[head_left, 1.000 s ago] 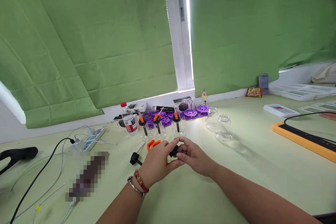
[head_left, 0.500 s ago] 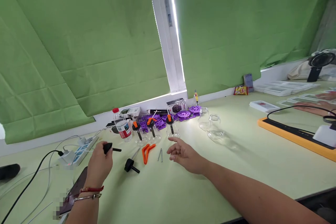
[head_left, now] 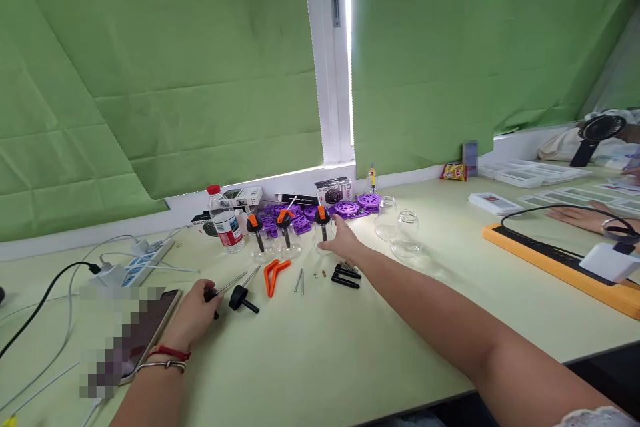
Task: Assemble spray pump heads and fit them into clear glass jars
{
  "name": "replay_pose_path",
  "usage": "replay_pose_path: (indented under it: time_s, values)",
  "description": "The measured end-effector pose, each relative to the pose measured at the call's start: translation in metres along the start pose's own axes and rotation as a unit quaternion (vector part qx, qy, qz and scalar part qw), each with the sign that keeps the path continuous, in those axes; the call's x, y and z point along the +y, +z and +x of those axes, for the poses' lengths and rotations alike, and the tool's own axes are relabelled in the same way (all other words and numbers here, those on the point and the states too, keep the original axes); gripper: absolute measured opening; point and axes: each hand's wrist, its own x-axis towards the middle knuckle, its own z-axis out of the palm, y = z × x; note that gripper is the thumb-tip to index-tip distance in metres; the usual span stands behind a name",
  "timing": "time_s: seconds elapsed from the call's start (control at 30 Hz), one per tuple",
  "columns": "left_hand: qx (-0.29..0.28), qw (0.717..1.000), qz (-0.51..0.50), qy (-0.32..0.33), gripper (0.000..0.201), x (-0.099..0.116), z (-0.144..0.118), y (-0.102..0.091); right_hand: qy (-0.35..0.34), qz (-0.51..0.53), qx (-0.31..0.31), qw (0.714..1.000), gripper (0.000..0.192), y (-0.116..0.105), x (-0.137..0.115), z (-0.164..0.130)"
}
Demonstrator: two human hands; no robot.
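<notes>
Half a second ago the left hand (head_left: 193,320) was raised with a small black knobbed pin; now it has come down to the pale green bench (head_left: 350,360), fingers clenched on that pin (head_left: 214,295), beside a second black knob with a stem (head_left: 241,297). The phone (head_left: 145,333) lies just left of the wrist. The right hand (head_left: 345,245) has stretched farther away — fingers loose, holding nothing — to touch a clear rounded glass jar with an orange-and-black plastic stopper (head_left: 323,230). So one part is parked and a jar is being reached. Between lie an orange plastic clip (head_left: 274,273), thin metal rods (head_left: 299,280) and two short black bars (head_left: 345,275); beyond, purple slotted discs (head_left: 357,203).
</notes>
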Motion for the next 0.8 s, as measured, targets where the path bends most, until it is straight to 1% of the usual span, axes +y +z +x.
replay_pose_path:
  time_s: [0.03,0.1,0.17,0.23,0.33,0.4,0.47,0.5,0.57,0.6,0.63,0.67,0.7,0.73,0.77,0.8]
  values:
    - [0.000,1.000,0.007,0.009,0.038,0.001,-0.001,0.001,0.009,-0.011,-0.010,1.000,0.091,0.005,0.004,0.004]
    - [0.008,1.000,0.009,0.021,0.040,0.002,-0.003,0.003,0.026,-0.019,-0.028,0.999,0.081,0.013,0.013,0.010]
    - [0.016,1.000,0.007,0.026,0.042,0.002,-0.003,0.005,0.034,-0.016,-0.034,0.999,0.073,0.016,0.018,0.012]
    - [0.026,0.999,0.011,0.022,0.043,0.002,-0.002,0.002,0.027,-0.023,-0.025,0.999,0.069,0.013,0.018,0.012]
    - [0.062,0.998,0.021,0.003,0.046,0.010,-0.003,-0.008,-0.011,-0.057,0.016,0.998,0.066,0.001,0.009,0.009]
    - [0.091,0.996,0.010,0.005,0.049,0.026,-0.010,-0.016,-0.048,-0.068,0.044,0.996,0.065,-0.008,-0.003,0.002]
    - [0.096,0.994,-0.020,0.045,0.051,0.051,-0.024,-0.021,-0.084,-0.054,0.041,0.994,0.065,-0.014,-0.019,-0.013]
    - [0.092,0.992,-0.038,0.079,0.053,0.066,-0.033,-0.021,-0.094,-0.040,0.032,0.994,0.066,-0.014,-0.026,-0.023]
    - [0.059,0.976,-0.090,0.188,0.060,0.099,-0.054,-0.015,-0.123,-0.026,-0.014,0.992,0.068,-0.009,-0.040,-0.050]
    - [0.046,0.960,-0.129,0.245,0.069,0.114,-0.064,-0.010,-0.146,-0.022,-0.038,0.988,0.067,-0.004,-0.046,-0.065]
    - [0.029,0.942,-0.170,0.289,0.077,0.128,-0.073,-0.002,-0.170,-0.025,-0.044,0.984,0.065,0.001,-0.050,-0.080]
    - [0.003,0.927,-0.207,0.312,0.082,0.139,-0.080,0.006,-0.196,-0.032,-0.052,0.979,0.063,0.006,-0.053,-0.094]
    - [-0.015,0.919,-0.243,0.312,0.086,0.147,-0.086,0.013,-0.217,-0.034,-0.062,0.974,0.060,0.010,-0.054,-0.106]
    - [-0.030,0.916,-0.273,0.293,0.083,0.152,-0.090,0.021,-0.220,-0.027,-0.081,0.972,0.062,0.012,-0.054,-0.116]
    - [-0.028,0.915,-0.306,0.263,0.075,0.154,-0.092,0.026,-0.200,-0.006,-0.113,0.973,0.065,0.013,-0.053,-0.122]
    - [-0.029,0.913,-0.334,0.233,0.063,0.153,-0.092,0.030,-0.157,0.025,-0.165,0.973,0.068,0.012,-0.052,-0.125]
